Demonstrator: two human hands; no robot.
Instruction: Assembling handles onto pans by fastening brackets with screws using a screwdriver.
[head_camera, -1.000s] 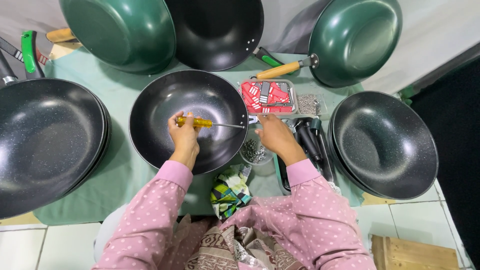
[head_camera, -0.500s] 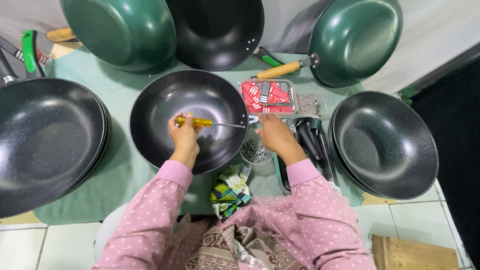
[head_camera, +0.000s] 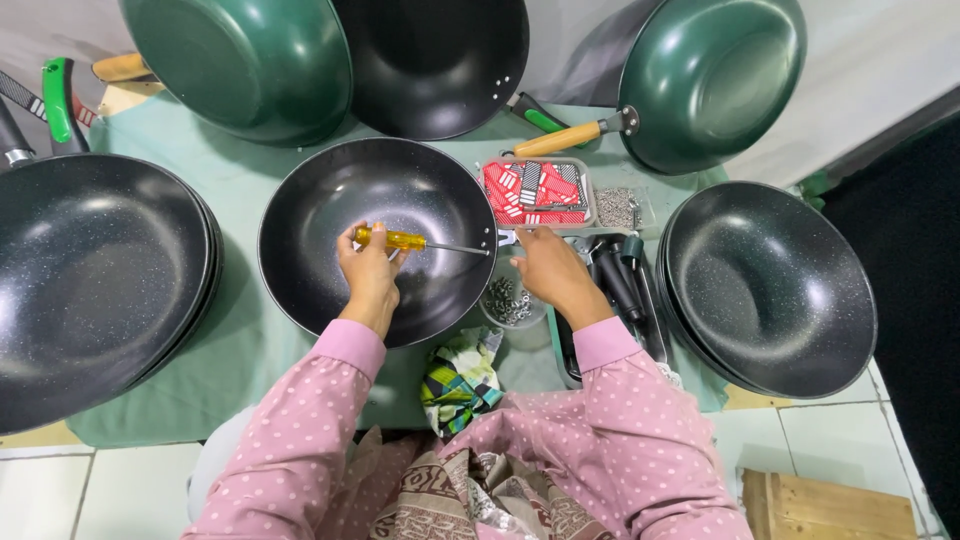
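Green cloth (head_camera: 250, 340) covers the table, woks ringed around one black wok (head_camera: 385, 235) at centre. My left hand (head_camera: 368, 272) grips a yellow screwdriver (head_camera: 420, 242), tip toward 3 o'clock at the rim; my right hand (head_camera: 545, 270) pinches the rim there, above a screw cup (head_camera: 508, 300).

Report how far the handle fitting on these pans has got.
Looks done: the green pan at the back already carries a wooden handle. In hand: the left hand drives a yellow screwdriver across the middle black pan toward its rim, where the right hand steadies something small. Left: the stacked black pans on the right show no handles, and loose black handles lie beside them.
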